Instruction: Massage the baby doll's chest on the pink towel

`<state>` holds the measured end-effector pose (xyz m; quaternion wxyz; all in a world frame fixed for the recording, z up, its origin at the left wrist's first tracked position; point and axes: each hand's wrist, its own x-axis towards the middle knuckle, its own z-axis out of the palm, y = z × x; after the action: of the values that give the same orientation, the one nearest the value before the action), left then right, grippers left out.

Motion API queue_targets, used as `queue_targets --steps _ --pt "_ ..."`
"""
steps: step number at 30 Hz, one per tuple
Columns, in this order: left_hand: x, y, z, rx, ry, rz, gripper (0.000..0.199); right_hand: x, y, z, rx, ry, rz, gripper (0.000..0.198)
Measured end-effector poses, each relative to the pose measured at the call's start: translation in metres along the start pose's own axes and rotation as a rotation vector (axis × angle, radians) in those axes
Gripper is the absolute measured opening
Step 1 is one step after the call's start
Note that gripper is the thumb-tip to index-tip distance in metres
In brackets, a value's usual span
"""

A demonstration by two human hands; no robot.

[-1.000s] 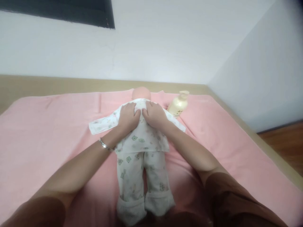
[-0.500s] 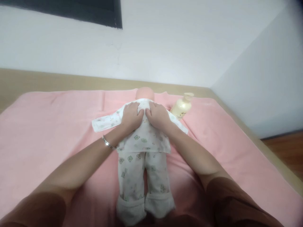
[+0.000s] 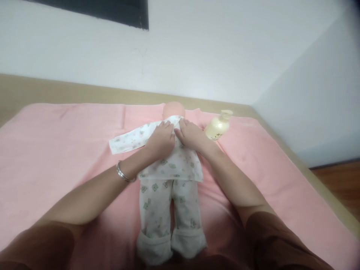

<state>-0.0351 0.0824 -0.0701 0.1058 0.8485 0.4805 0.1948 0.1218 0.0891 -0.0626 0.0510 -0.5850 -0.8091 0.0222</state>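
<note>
A doll with a bald pinkish head (image 3: 173, 110) lies stretched out, head away from me; its face is not visible. It wears a white patterned shirt (image 3: 168, 168) and matching trousers (image 3: 156, 210) with folded cuffs. My left hand (image 3: 161, 140), a silver bangle on its wrist, rests on the upper left of the shirt with fingers slightly bent. Opposite it, my right hand (image 3: 191, 135) lies on the upper right, thumb apart from the fingers. Both hands look open and press on the cloth near the neck, their thumbs close together. The right sleeve is mostly covered by my forearm.
Just right of the doll a pale yellow pump bottle (image 3: 218, 127) leans on the pink sheet (image 3: 70, 146). The sheet covers a light wooden surface (image 3: 17, 90) that meets a white wall (image 3: 197, 56). Brown flooring (image 3: 340, 182) shows at the far right.
Both hands have shifted slightly; my left hand has turned inward and its fingers are more bent. The shirt near the neck is more creased. The view has moved a little.
</note>
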Motion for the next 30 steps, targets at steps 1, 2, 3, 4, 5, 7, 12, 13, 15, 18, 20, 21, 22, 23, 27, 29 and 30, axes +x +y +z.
queue_targets --steps 1,2,3,4,5,7,12,13,15,18,20,21,22,23,27,29,30 --pt "0.003 -0.003 -0.002 -0.028 -0.018 -0.035 0.041 -0.001 -0.001 0.0 -0.013 0.015 0.006 0.056" --pt "0.007 -0.007 -0.003 -0.056 -0.033 -0.074 0.044 -0.001 -0.002 0.0 -0.027 0.031 0.011 0.055" --pt "0.01 -0.012 -0.003 -0.084 -0.045 -0.11 0.045 -0.002 -0.003 0.0 -0.043 0.046 0.013 0.054" --pt "0.013 -0.016 -0.004 -0.113 -0.052 -0.142 0.046 -0.003 -0.005 0.0 -0.06 0.055 0.013 0.054" --pt "0.016 -0.021 -0.004 -0.142 -0.049 -0.17 0.045 -0.005 -0.008 0.0 -0.08 0.061 0.01 0.055" --pt "0.021 -0.028 -0.004 -0.198 -0.021 -0.205 0.04 -0.009 -0.015 0.001 -0.135 0.075 0.004 0.057" --pt "0.022 -0.031 0.005 -0.198 0.027 -0.199 0.032 -0.021 -0.032 0.003 -0.219 0.128 -0.014 0.06" --pt "0.021 -0.03 0.008 -0.169 0.056 -0.197 0.032 -0.021 -0.033 0.004 -0.208 0.139 -0.011 0.06" --pt "0.019 -0.028 0.015 -0.12 0.123 -0.199 0.034 -0.02 -0.032 0.005 -0.166 0.159 0.008 0.057" --pt "0.018 -0.028 0.021 -0.108 0.157 -0.199 0.037 -0.015 -0.028 0.009 -0.112 0.189 0.043 0.055" --pt "0.017 -0.029 0.022 -0.116 0.153 -0.199 0.038 -0.012 -0.026 0.012 -0.102 0.202 0.048 0.056" --pt "0.018 -0.03 0.022 -0.119 0.154 -0.2 0.038 -0.012 -0.026 0.013 -0.102 0.205 0.047 0.056" --pt "0.018 -0.03 0.022 -0.12 0.156 -0.202 0.038 -0.012 -0.025 0.014 -0.105 0.205 0.047 0.057" --pt "0.018 -0.03 0.021 -0.12 0.156 -0.203 0.038 -0.012 -0.026 0.014 -0.111 0.204 0.046 0.057" --pt "0.019 -0.03 0.021 -0.122 0.165 -0.209 0.039 -0.014 -0.026 0.015 -0.152 0.2 0.033 0.057" --pt "0.019 -0.03 0.022 -0.124 0.171 -0.206 0.039 -0.014 -0.027 0.014 -0.165 0.201 0.029 0.057" --pt "0.019 -0.03 0.022 -0.124 0.173 -0.205 0.039 -0.014 -0.027 0.014 -0.169 0.203 0.029 0.057"
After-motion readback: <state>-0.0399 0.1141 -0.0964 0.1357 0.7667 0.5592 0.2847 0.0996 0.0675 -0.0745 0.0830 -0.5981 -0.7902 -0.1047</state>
